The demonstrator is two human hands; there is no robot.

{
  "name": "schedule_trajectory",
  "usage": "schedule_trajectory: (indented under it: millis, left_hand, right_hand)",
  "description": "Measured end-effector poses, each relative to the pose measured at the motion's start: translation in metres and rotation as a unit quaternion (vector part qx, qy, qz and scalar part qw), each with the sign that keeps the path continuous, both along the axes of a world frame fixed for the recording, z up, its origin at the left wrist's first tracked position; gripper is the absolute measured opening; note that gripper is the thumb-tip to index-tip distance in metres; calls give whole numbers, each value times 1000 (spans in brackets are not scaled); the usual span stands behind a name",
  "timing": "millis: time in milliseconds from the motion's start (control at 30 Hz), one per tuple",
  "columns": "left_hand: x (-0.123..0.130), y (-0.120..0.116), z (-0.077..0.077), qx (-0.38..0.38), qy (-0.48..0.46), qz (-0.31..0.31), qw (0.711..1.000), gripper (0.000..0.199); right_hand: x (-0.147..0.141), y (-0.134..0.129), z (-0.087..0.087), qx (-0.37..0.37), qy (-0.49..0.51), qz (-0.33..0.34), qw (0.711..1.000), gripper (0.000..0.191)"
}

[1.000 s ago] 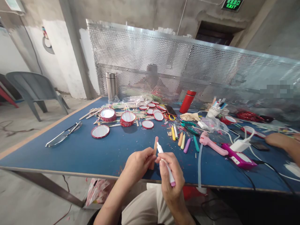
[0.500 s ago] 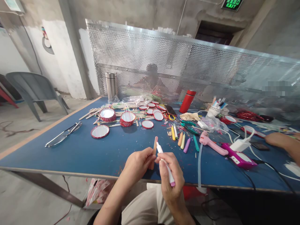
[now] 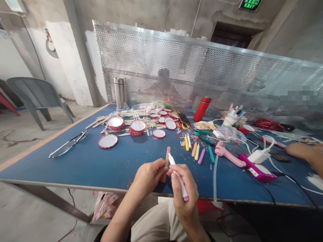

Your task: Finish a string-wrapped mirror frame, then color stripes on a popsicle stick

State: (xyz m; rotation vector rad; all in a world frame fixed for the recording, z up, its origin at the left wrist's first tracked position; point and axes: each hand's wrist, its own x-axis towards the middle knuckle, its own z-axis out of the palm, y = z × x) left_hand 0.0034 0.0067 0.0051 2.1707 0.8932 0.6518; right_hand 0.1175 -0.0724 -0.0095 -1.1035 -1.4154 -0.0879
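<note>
Marker (image 3: 182,188) first, since it's nearest: it's held pen-style in the right hand (image 3: 186,183), fingers closed round the white barrel, tip pointed up and purple end down by the base of the thumb. Looks light and stiff, maybe a bit slick, so it's probably best gripped towards the tip, pretty much as is being done.

Just beside it, a flat wooden stick (image 3: 167,159) is pinched between thumb and fingers of the left hand (image 3: 148,175), roughly mid-length. It's held nearly upright, slightly tilted, at the front edge of the table (image 3: 101,168), pinkish end up. Whether it's being touched by the tip can't be told, same for whether its bottom end is rested on anything. It'd be guessed next to weightless, stiff but thin, so it could be snapped if bent hard. Better pinched around the middle, with the pink end left free.

Further out, crayon-like pieces (image 3: 201,156) are laid in a loose row, with a pink glue gun (image 3: 231,158) set by a purple power strip (image 3: 264,173) to the right. Glasses (image 3: 68,145) are laid out on the left.

Behind those, red-rimmed discs (image 3: 107,142) are spread about, some stacked, among loose sticks (image 3: 97,121). Beyond them a red flask (image 3: 202,110) is seen, and the back is closed off by a perforated panel (image 3: 151,57).
</note>
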Motion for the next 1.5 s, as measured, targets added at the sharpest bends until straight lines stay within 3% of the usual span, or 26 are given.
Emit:
schedule_trajectory:
  millis: [367, 1100, 1300, 1500]
  left_hand:
    - [-1, 1, -1, 0, -4, -5, 1000, 25]
    - [1, 1, -2, 5, -2, 1, 1000, 23]
    - [0, 0, -1, -4, 4, -4, 1000, 25]
    - [0, 0, -1, -3, 1, -1, 1000, 23]
  right_hand:
    - [-1, 0, -6, 0, 36, -20, 999, 19]
    - [0, 0, -1, -12, 3, 3, 1000, 20]
    - [-1, 0, -7, 9, 45, -28, 999, 20]
    - [0, 1, -2, -2, 3, -4, 1000, 21]
